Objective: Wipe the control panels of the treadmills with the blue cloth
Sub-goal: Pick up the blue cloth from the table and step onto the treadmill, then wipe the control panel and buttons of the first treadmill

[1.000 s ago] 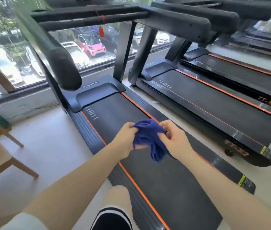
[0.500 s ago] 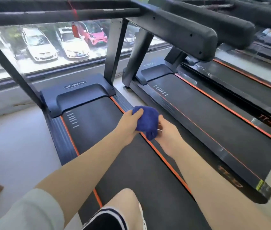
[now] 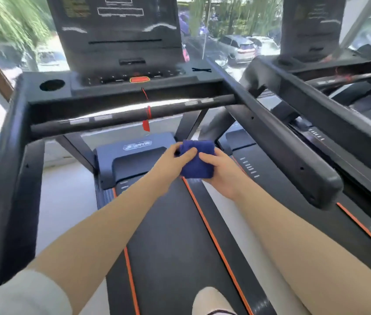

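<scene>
Both hands have the blue cloth point(image 3: 197, 160) between them: your left hand point(image 3: 172, 163) pinches its near-left edge with thumb and curled fingers, and your right hand point(image 3: 219, 170) cups it from below and the right, thumb laid across the top. You seem to be holding it this way to fold it into a compact pad, which should give a flat face for wiping. It hangs in mid-air above the front of the running belt point(image 3: 180, 235), touching nothing else and well short of any panel.

Largest around you is the near treadmill's frame: its left side rail point(image 3: 9, 178) and right side rail point(image 3: 282, 144) flank your arms. The control panel point(image 3: 120, 42) rises ahead, upright and unwiped as far as I can judge, though it is blurred. A second treadmill's control panel point(image 3: 309, 26) stands to the right.

Between the cloth and the console runs the crossbar point(image 3: 134, 112); you must reach over it. Smaller still are the cup holder point(image 3: 52, 85), the red stop button point(image 3: 139, 79), and its red safety cord point(image 3: 147, 110), draped over the bar where a sweeping cloth could snag it.
</scene>
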Demonstrator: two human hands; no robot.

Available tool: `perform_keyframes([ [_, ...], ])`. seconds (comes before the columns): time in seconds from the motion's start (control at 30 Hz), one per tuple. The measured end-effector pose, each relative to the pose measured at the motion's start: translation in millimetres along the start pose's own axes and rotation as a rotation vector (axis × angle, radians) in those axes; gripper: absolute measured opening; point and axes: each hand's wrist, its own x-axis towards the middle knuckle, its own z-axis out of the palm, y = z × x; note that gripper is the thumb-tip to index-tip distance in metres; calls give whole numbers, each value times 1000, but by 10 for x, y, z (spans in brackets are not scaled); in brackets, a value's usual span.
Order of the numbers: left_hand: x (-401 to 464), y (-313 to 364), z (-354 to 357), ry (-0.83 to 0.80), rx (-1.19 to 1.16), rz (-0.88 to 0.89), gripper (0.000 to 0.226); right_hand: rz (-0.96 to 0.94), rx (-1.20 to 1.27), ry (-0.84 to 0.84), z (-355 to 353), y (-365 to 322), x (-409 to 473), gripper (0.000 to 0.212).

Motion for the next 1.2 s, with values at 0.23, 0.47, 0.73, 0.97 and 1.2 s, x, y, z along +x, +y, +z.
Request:
perform_keyframes([
  [0.23, 1048, 234, -869, 127, -221, -78, 20, -112, -163, -202, 278, -340, 1395, 36],
  [0.47, 2063, 586, -1701, 178, -313, -141, 29, -19, -172, -438, 897, -713, 2854, 40],
  [0.73, 2817, 914, -2650, 544, 402, -50, 27, 11, -99, -395, 1539, -781, 3990, 47],
  [0.97, 3244, 946, -3556, 760, 534, 70, 31, -605, -748, -14, 1597, -930, 4919, 48],
  [1.2, 3515, 627, -4035, 518, 512, -55, 65, -1240, -1476, 45, 1735, -1016, 5585, 58],
])
